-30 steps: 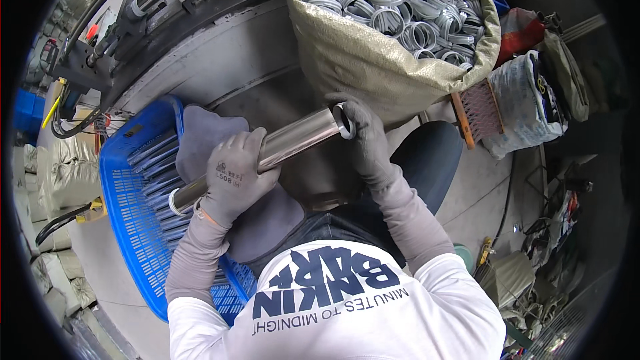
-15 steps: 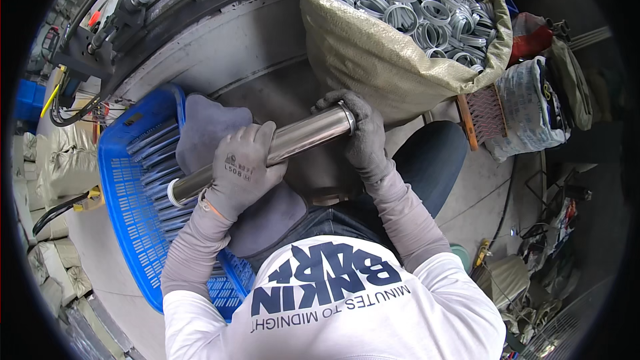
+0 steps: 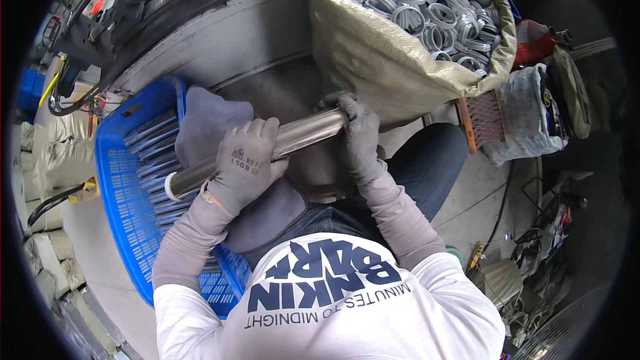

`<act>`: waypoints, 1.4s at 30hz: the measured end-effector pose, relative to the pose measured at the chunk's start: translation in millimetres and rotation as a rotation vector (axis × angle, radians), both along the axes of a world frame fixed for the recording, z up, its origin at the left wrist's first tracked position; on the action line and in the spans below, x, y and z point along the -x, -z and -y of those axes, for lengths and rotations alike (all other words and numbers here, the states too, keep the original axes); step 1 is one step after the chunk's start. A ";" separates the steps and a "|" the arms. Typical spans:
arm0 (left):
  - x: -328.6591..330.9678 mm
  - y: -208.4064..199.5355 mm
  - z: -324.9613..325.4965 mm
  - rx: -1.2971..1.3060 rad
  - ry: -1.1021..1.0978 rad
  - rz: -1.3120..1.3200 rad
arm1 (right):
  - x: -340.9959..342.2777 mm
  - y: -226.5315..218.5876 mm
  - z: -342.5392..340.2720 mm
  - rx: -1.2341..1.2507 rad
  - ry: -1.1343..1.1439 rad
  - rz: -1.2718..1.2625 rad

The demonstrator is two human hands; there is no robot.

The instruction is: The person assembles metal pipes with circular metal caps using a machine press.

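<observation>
A shiny metal tube [image 3: 308, 134] lies slantwise across my lap, its right end higher in the picture. My left hand [image 3: 247, 163], in a grey glove, is wrapped around its middle. At the tube's far right end, the gloved fingers of my right hand [image 3: 361, 135] close around the tip and hide it. A white ring [image 3: 171, 187] sits on the left end, over the blue basket [image 3: 115, 190]. Several similar tubes [image 3: 155, 168] lie side by side in that basket. Beneath the held tube is a grey pad [image 3: 270, 217].
Ahead to the right stands a large woven sack [image 3: 373, 60] full of grey-white rings [image 3: 427, 17]. A dark machine frame [image 3: 170, 20] runs along the upper left. On the right are a wooden-edged woven seat [image 3: 483, 120] and a plastic-wrapped bundle [image 3: 532, 117].
My right hand has shifted slightly left and now covers the tube's right end, whose rim showed before. The tube remains in both hands, and the whole view has shifted a little.
</observation>
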State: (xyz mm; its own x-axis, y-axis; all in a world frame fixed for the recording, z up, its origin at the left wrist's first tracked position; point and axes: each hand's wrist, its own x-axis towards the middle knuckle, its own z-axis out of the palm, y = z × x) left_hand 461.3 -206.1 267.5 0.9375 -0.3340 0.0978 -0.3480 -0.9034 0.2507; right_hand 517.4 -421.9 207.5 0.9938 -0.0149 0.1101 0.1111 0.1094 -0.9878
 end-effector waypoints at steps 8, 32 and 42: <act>2.1 -15.4 -1.2 0.015 0.058 0.018 | -7.6 19.9 4.0 -0.145 -0.072 -0.203; -102.4 -80.2 -84.3 -0.208 -0.149 0.510 | -46.7 -139.4 113.7 0.171 0.017 0.274; -355.1 -121.9 -89.8 -0.415 -0.315 0.670 | -30.1 15.8 65.5 0.218 -0.805 -0.296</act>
